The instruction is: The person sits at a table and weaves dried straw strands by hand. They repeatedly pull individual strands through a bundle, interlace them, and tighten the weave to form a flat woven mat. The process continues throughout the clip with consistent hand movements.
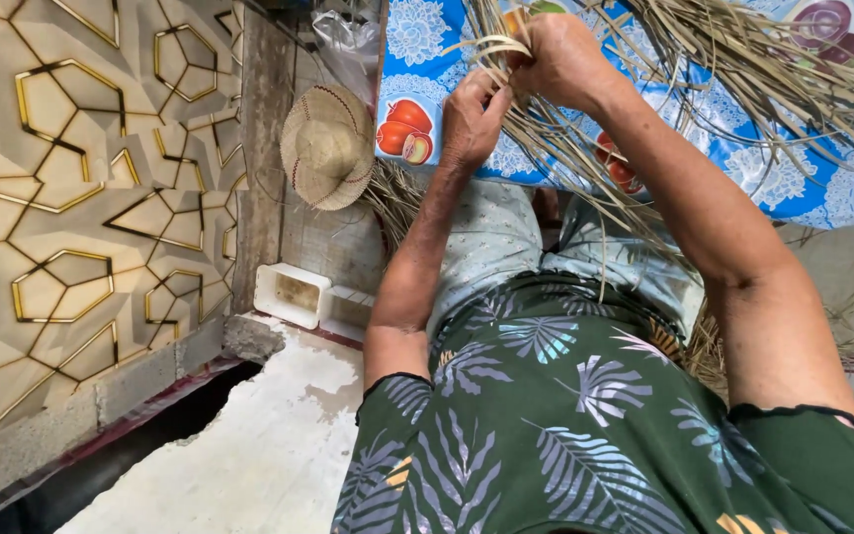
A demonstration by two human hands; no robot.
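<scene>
A: Green leaf-print shirt (565, 435) closest to camera. Hands?
B: Left hand (470, 121) pinches dried straw strips (585, 148); right hand (560, 59) just above it, closed on the same bundle.
A: Surroundings?
B: Blue fruit-print cloth (427, 59) beneath both hands, woven hat (328, 146) left of left hand.

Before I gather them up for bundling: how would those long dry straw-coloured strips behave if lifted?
The long dry straw-coloured strips would probably flop and sag, since they already curve and splay across the blue fruit-patterned cloth. They look thin, so likely light. The left hand and right hand bend some into loops, suggesting they flex rather than snap.
</scene>
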